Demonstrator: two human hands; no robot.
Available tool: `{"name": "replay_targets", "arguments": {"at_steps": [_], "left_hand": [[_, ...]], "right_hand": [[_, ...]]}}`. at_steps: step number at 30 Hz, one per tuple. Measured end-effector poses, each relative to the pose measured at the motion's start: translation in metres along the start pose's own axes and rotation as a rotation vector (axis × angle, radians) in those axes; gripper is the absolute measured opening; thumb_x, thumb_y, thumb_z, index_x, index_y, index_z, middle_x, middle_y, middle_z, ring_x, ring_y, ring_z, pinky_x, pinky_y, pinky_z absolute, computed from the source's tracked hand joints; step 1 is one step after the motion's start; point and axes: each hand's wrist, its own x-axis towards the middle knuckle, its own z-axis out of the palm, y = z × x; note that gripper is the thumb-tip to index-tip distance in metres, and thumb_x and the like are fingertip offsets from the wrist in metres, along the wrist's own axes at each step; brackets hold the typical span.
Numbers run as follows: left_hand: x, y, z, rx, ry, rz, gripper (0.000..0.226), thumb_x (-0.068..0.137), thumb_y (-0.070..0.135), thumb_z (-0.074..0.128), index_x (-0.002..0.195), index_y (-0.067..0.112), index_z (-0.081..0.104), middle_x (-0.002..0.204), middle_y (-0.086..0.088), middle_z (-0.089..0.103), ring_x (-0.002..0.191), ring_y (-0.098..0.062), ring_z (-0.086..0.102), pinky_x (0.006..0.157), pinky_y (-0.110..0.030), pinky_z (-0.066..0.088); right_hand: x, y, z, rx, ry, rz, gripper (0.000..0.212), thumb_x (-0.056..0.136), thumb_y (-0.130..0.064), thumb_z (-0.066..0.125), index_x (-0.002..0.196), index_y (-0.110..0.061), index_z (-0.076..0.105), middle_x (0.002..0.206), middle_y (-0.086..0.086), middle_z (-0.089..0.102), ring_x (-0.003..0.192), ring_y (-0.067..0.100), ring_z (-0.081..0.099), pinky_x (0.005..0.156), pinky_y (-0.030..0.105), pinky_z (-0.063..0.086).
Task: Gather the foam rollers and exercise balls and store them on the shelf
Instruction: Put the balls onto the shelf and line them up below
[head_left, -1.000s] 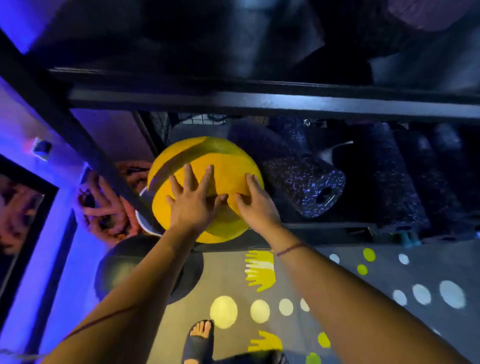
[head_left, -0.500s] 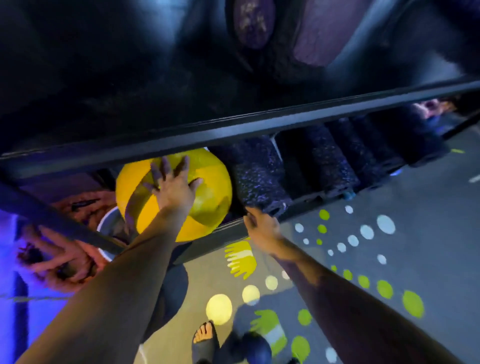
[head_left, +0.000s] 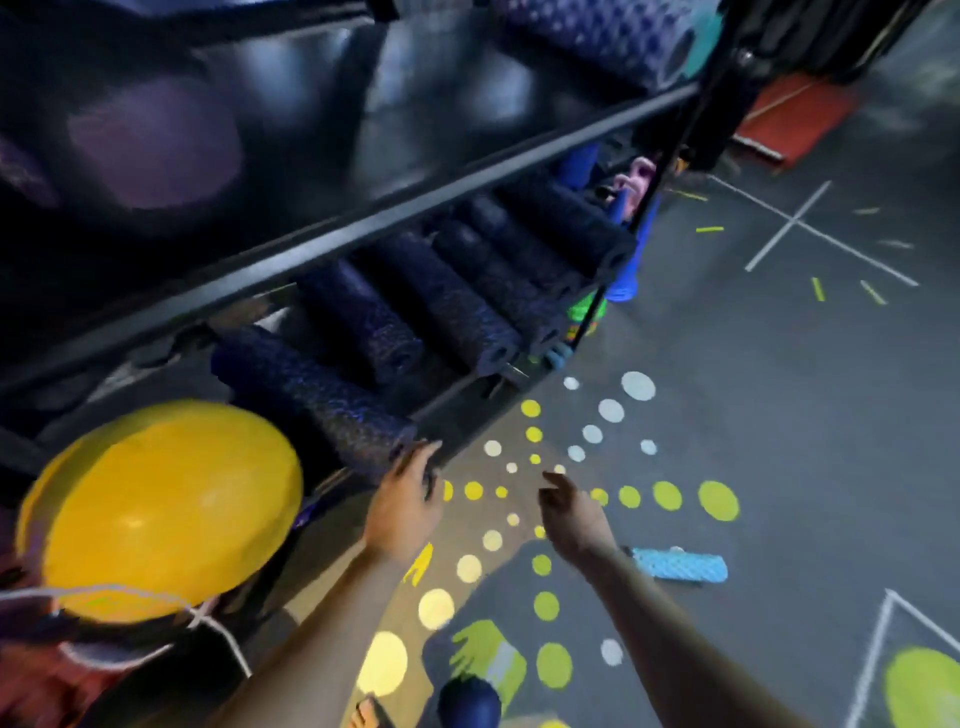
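Note:
A yellow exercise ball (head_left: 161, 509) rests at the left end of the low shelf (head_left: 467, 389), with nothing touching it. Several dark speckled foam rollers (head_left: 358, 322) lie side by side on that shelf to its right. My left hand (head_left: 408, 501) hangs empty in front of the nearest roller's end, fingers loosely apart. My right hand (head_left: 571, 512) is also empty and open, over the dotted floor. A light blue foam roller (head_left: 680, 566) lies on the floor just right of my right wrist. Dark balls (head_left: 156, 140) fill the upper shelf.
The black shelf rail (head_left: 363, 228) crosses the view diagonally. A blue roller (head_left: 626, 280) and green items stand by the shelf's far post. The grey floor (head_left: 779, 389) has painted dots and lines. A red mat (head_left: 795, 119) lies far right. My foot (head_left: 467, 704) shows at the bottom.
Both hands have let go of the yellow ball, which stays on the shelf. My view has swung right, and the blue roller on the floor has come into sight.

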Motion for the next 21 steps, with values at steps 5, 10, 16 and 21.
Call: {"name": "replay_targets", "arguments": {"at_steps": [5, 10, 16, 21], "left_hand": [[-0.027, 0.1, 0.115, 0.01, -0.223, -0.104, 0.037, 0.095, 0.016, 0.061, 0.132, 0.025, 0.063, 0.121, -0.002, 0.071, 0.112, -0.025, 0.065, 0.092, -0.033, 0.048], [-0.079, 0.181, 0.244, -0.07, -0.416, -0.182, 0.036, 0.096, 0.021, 0.06, 0.13, 0.031, 0.062, 0.123, 0.0, 0.07, 0.108, -0.016, 0.068, 0.094, -0.034, 0.054], [-0.122, 0.239, 0.351, -0.194, -0.547, -0.329, 0.035, 0.096, 0.017, 0.061, 0.13, 0.025, 0.064, 0.126, 0.006, 0.068, 0.111, -0.011, 0.064, 0.09, -0.016, 0.047], [-0.111, 0.23, 0.396, -0.256, -0.581, -0.489, 0.032, 0.098, 0.015, 0.059, 0.129, 0.025, 0.064, 0.12, 0.007, 0.067, 0.1, -0.002, 0.061, 0.071, 0.001, 0.04]], "right_hand": [[-0.01, 0.148, -0.075, 0.052, 0.03, 0.124, 0.042, 0.103, -0.02, 0.042, 0.144, -0.02, 0.052, 0.133, 0.019, 0.064, 0.123, 0.041, 0.057, 0.096, 0.036, 0.044], [-0.024, 0.29, -0.138, 0.107, -0.001, 0.257, 0.04, 0.103, -0.023, 0.041, 0.142, -0.018, 0.051, 0.134, 0.018, 0.064, 0.127, 0.039, 0.056, 0.102, 0.037, 0.042], [-0.007, 0.396, -0.189, 0.088, -0.015, 0.391, 0.047, 0.099, -0.023, 0.042, 0.145, -0.018, 0.049, 0.141, 0.018, 0.059, 0.13, 0.039, 0.054, 0.105, 0.037, 0.042], [0.049, 0.432, -0.186, 0.028, -0.101, 0.392, 0.042, 0.101, -0.024, 0.045, 0.142, -0.016, 0.05, 0.138, 0.014, 0.062, 0.129, 0.038, 0.055, 0.107, 0.039, 0.043]]}}
